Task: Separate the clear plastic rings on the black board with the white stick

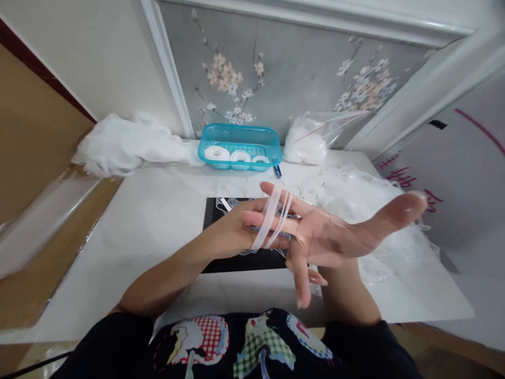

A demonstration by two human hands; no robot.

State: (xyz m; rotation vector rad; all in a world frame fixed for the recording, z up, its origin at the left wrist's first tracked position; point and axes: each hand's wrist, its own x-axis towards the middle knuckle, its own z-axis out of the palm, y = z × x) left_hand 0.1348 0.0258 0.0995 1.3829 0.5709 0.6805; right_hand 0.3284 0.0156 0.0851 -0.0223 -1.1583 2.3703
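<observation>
My right hand (327, 234) is turned palm up over the table, thumb stretched out to the right. A white elastic band (270, 218) loops in several strands round two of its fingers, which point left; its other fingers hang bent downward. My left hand (239, 226) reaches in from the left, behind those fingers, and meets the band at its lower end. Its fingertips are largely hidden, but it appears to grip the band there. Beneath both hands lies a black patterned mat (229, 263).
At the back stands a blue plastic basket (240, 131) holding white rings. A clear zip bag (305, 145) with white contents is beside it. White band material is heaped at left (126, 145) and right (379, 231). A small blue object (278, 171) lies before the basket.
</observation>
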